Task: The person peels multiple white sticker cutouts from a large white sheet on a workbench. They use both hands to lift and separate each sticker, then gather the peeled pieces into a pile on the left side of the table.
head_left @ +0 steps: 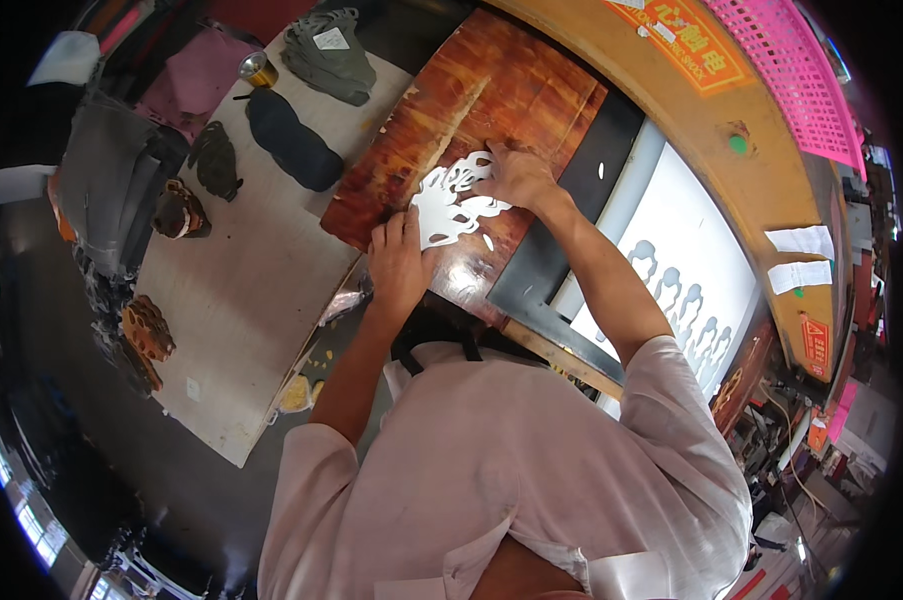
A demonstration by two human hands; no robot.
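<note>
Flat white cut-out pieces (pixel 439 215) with oval holes lie overlapping on a glossy reddish-brown board (pixel 511 85). My left hand (pixel 399 265) grips their near left edge, its fingertips up against the white material. At their far right side my right hand (pixel 519 176) is bent over, fingers curled onto the pieces' edge. A small white oval scrap (pixel 488 243) lies loose on the board near the cut-outs. The undersides of the pieces and some of my fingertips are hidden.
On the pale table (pixel 241 290) to the left lie a stack of dark grey-green pieces (pixel 329 55), a dark bundle (pixel 291 138), a can (pixel 258 70) and brown stacked pieces (pixel 147 328). At right, a white sheet (pixel 706 250) with cut shapes lies beneath a yellow-brown machine beam (pixel 771 130).
</note>
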